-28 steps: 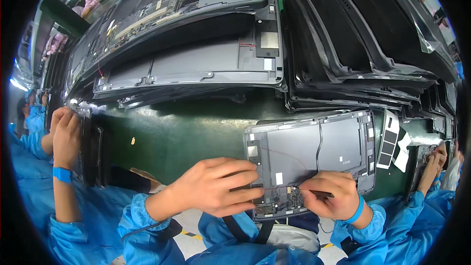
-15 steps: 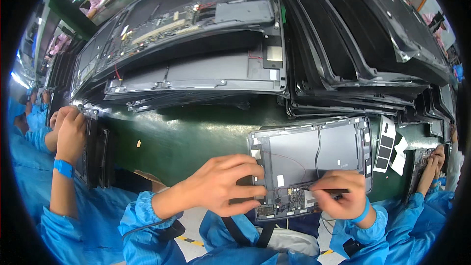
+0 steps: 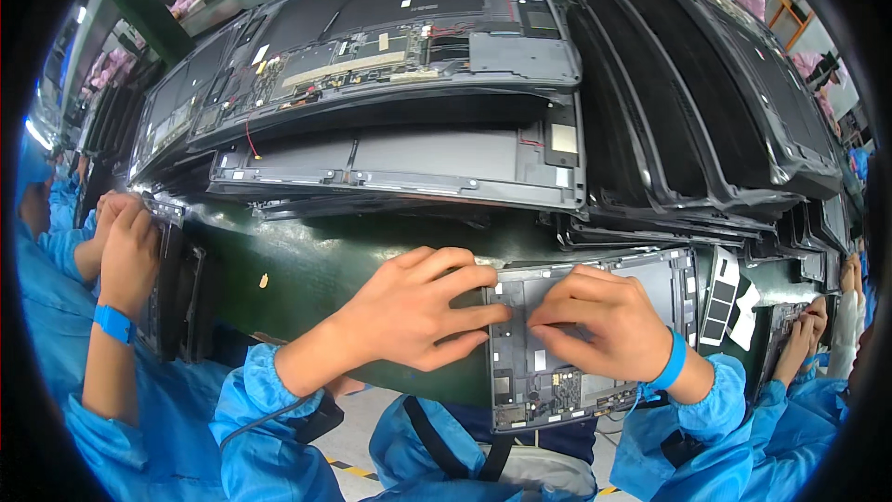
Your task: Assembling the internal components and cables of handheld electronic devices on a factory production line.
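An opened flat device casing [image 3: 660, 277] with a grey inner face lies in front of me. A circuit board [image 3: 567, 392] runs along its near edge. My left hand [image 3: 409, 311] has its fingers spread, with the fingertips on the casing's left edge. Over the casing's left half, my right hand [image 3: 604, 321] is closed, thumb and index finger pinched together. What the pinch holds, if anything, is too small to make out. A small white label [image 3: 540, 359] shows on the casing just below the pinch.
Open casings with circuit boards [image 3: 353, 65] are stacked at the back. Several dark casings [image 3: 688, 84] lean at the right. A sheet with black pads [image 3: 720, 297] lies right of my casing on the green table [image 3: 307, 265]. Co-workers' hands [image 3: 130, 232] work at both sides.
My right hand has moved left and up, from the circuit board to the casing's left half. A dark tool seen in it earlier no longer shows. My left hand has shifted slightly up.
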Tool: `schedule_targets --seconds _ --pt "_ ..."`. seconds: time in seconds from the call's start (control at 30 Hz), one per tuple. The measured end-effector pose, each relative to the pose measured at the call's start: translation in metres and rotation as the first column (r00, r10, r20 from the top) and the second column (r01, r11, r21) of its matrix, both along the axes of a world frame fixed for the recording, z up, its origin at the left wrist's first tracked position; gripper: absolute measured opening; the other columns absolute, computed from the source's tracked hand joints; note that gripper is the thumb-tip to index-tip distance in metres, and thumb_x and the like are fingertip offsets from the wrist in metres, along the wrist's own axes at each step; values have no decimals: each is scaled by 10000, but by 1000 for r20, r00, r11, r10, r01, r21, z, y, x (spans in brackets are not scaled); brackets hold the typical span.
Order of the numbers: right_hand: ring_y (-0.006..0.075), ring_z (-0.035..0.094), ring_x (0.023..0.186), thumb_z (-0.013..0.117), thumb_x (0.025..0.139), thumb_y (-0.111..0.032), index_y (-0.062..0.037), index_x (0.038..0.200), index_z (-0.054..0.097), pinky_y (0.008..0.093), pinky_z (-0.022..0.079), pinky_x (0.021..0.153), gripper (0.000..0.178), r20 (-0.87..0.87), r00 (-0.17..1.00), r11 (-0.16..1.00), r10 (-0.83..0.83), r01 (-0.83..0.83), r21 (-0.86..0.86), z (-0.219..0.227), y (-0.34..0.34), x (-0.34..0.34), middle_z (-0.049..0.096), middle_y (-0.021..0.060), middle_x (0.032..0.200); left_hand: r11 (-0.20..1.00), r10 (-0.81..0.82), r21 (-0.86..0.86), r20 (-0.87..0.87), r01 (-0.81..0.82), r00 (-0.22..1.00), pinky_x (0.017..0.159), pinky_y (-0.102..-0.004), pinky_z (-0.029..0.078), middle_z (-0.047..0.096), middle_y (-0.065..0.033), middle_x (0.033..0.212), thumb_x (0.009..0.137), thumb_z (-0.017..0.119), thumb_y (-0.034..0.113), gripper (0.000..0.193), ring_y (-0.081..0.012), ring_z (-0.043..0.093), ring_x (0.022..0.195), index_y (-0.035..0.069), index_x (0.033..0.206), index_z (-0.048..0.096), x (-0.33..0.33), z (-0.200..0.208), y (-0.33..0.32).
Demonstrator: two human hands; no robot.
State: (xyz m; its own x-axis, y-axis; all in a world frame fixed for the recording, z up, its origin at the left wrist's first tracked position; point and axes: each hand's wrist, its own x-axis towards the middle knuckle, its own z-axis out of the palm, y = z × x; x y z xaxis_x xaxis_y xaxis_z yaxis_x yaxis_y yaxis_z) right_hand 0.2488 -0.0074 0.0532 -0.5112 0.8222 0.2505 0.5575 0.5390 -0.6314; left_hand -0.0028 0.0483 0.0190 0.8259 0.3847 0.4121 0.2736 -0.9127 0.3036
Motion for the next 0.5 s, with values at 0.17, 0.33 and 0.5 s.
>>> schedule_targets --seconds 0.17,0.33,0.5 --pt "233 657 689 736 794 -92 -70 878 717 321 525 567 89 -125 992 997 -21 10 -82 -12 7 5 670 55 823 995 0 -104 0 0 1000 735 -376 514 583 -38 1126 748 733 267 271 -275 574 952 266 1019 742 1 0 10" --pt "242 679 668 725 816 -73 -35 905 714 315 547 565 97 -183 981 954 -59 2 -299 -11 8 10 697 88 827 976 -18 -219 -30 11 999 713 -378 518 579 -42 1138 764 714 269 269 -293 574 964 287 1032 733 0 -1 17" --pt "234 683 688 721 819 -63 -15 913 710 303 552 559 106 -207 976 933 -71 -9 -359 -10 10 11 706 110 840 999 -41 -30 -79 38 996 669 -365 523 579 -20 1173 731 694 228 346 -266 600 970 323 1064 705 3 -1 14"
